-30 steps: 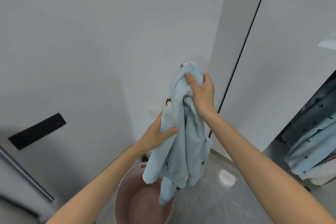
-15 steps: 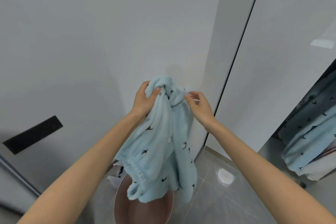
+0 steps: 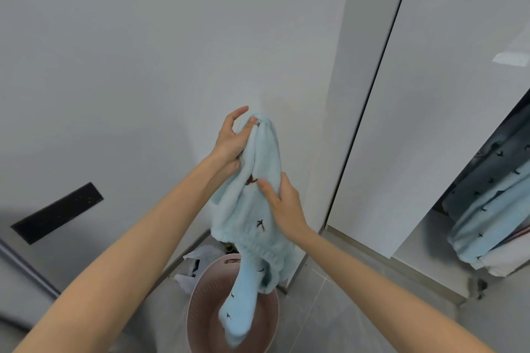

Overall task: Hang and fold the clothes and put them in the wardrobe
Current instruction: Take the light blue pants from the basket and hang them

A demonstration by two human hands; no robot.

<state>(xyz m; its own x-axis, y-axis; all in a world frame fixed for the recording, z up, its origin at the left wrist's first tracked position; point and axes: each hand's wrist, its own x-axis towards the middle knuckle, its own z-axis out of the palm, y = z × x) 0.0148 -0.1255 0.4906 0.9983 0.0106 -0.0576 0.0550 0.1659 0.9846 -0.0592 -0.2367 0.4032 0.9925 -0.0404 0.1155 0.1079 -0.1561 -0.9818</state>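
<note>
A light blue fleece garment [image 3: 246, 226] with small dark bird prints hangs bunched in front of me above a pink laundry basket [image 3: 198, 295]. My left hand [image 3: 229, 140] pinches its top end at about chest height, index finger sticking out. My right hand [image 3: 284, 203] grips the cloth lower down on its right side. One leg or sleeve dangles into the basket. At the right edge the open wardrobe [image 3: 487, 209] shows hanging clothes in dark blue, light blue and white.
A white wall stands straight ahead, with white wardrobe doors [image 3: 430, 94] to the right. A black wall panel [image 3: 57, 212] sits at the left. White crumpled bags [image 3: 198, 264] lie behind the basket on the grey tiled floor [image 3: 358, 309].
My left hand has stayed at the garment's top while my right hand slid down its right side. The garment now hangs longer and narrower, one end reaching into the basket.
</note>
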